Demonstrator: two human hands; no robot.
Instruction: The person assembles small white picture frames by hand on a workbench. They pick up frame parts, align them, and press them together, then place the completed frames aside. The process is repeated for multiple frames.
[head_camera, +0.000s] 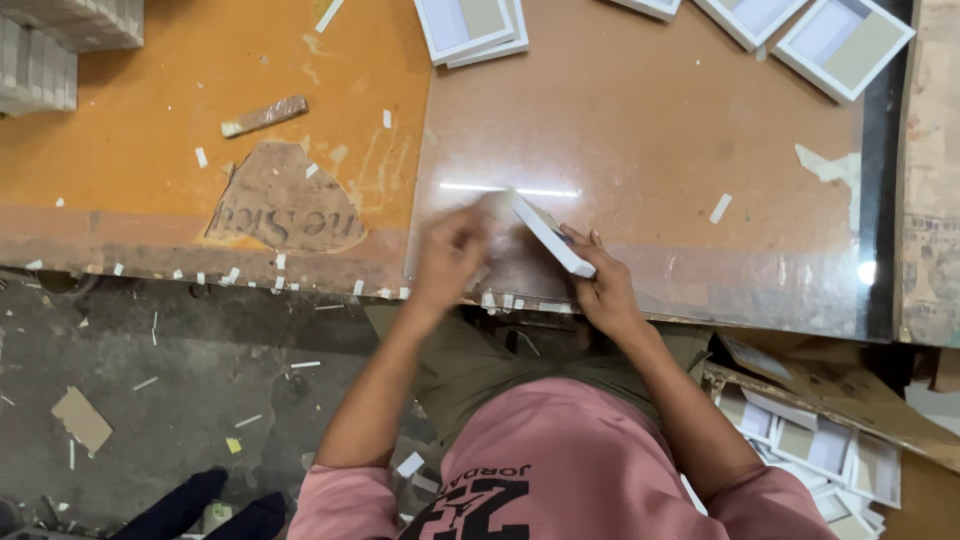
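Note:
A small white-edged frame (548, 236) with a tan backing stands tilted on its edge on the glossy brown tabletop (640, 150), close to the near edge. My right hand (600, 285) grips its right end. My left hand (450, 255) is blurred with motion and touches the frame's left end, fingers curled on it.
More white frames lie at the table's far side: a stack (470, 25) at top centre and others (840, 40) at top right. An orange worn surface (200, 130) with paper scraps lies left. A box of frames (830, 450) sits lower right. Floor with litter (150, 400) lies lower left.

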